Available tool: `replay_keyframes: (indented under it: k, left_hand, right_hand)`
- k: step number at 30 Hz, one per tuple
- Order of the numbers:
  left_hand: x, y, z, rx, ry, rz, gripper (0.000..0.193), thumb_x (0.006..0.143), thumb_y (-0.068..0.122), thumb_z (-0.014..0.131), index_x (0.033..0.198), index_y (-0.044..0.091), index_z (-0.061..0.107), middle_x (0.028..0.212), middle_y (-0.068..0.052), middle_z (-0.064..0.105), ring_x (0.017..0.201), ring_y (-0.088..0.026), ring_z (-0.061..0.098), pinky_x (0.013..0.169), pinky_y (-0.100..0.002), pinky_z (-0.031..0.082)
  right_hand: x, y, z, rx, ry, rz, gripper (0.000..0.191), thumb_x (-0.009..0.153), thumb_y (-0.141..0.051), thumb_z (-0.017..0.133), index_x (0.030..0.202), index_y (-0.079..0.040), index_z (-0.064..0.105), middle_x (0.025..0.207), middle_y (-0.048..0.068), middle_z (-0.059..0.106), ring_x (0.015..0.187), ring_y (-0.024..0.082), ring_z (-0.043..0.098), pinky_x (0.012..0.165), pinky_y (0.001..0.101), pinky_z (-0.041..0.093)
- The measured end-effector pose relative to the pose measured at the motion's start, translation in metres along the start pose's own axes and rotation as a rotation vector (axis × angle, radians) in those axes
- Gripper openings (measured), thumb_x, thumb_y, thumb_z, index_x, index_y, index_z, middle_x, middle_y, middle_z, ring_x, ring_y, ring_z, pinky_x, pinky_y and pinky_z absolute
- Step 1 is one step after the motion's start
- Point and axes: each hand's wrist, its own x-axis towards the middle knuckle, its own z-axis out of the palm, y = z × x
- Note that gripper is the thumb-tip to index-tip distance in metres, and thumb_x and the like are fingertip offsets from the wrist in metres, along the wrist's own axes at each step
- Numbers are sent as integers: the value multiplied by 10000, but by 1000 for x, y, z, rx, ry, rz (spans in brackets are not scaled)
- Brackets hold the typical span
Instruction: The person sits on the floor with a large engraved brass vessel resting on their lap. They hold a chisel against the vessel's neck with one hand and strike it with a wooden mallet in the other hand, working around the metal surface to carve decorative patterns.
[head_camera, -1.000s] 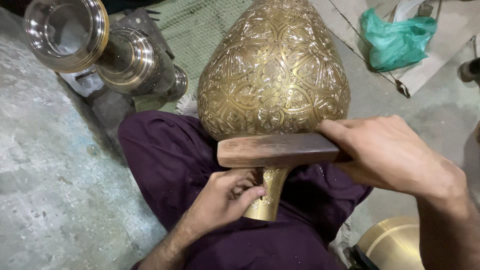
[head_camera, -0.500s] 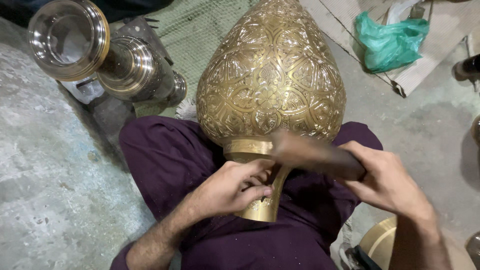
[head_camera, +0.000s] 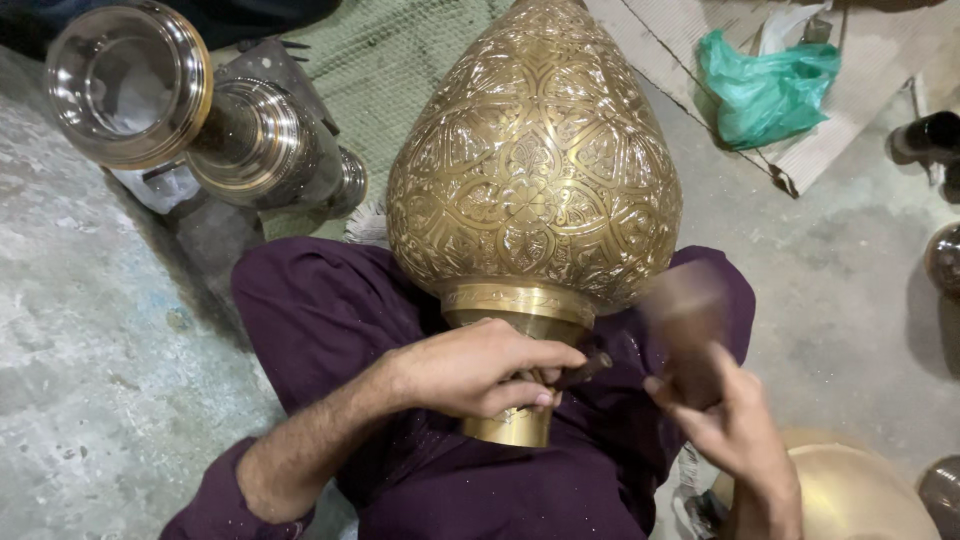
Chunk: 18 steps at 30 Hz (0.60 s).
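A large engraved brass vessel (head_camera: 533, 170), teardrop shaped, lies across my lap with its narrow neck (head_camera: 512, 425) toward me. My left hand (head_camera: 480, 368) wraps the neck and pinches a thin dark chisel (head_camera: 583, 371) against the brass below the collar. My right hand (head_camera: 728, 420) grips a wooden mallet (head_camera: 686, 325), blurred by motion, just right of the chisel and a little apart from it. Dark purple trousers (head_camera: 330, 310) show under the vessel.
A shiny two-tone metal vase (head_camera: 190, 115) lies on its side at the upper left on a green mat (head_camera: 385, 70). A green plastic bag (head_camera: 765, 85) sits on cardboard at the upper right. A brass dome (head_camera: 860, 495) is at the lower right, dark round pieces along the right edge.
The mallet, earlier laid across the vessel's neck, has swung to the right and back. My left hand has closed round the neck, now holding the chisel there.
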Motion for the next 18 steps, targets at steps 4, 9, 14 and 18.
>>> replay_keyframes:
  k: [4,9,14,18]
  left_hand:
    - [5,3,-4,33,-93,10,451,961,218,682,1385,95,591,1002,-85,765,949,-271,761,823,-409,590]
    - [11,4,-8,49,-157,43,438,961,233,685,1365,90,598,984,-93,761,927,-278,756,802,-414,580]
    - [13,3,-8,49,-189,52,445,945,208,696,1368,107,599,991,-88,769,923,-278,759,796,-412,581]
    - [12,1,-9,14,-171,76,427,932,213,712,1336,111,616,993,-77,776,920,-264,769,794,-405,592]
  right_hand:
    - [-16,11,5,177,55,-16,337,763,-8,752,1087,-24,664,880,67,711,793,123,694,703,283,579]
    - [-26,17,6,-43,98,16,338,761,-6,779,1085,-30,687,873,66,712,767,131,692,696,295,551]
    - [-30,18,12,-157,80,-131,462,680,57,716,1133,-17,658,941,71,713,849,137,707,742,309,554]
    - [-31,18,15,89,198,-40,322,783,-23,769,1086,-38,662,979,115,694,888,168,681,772,329,556]
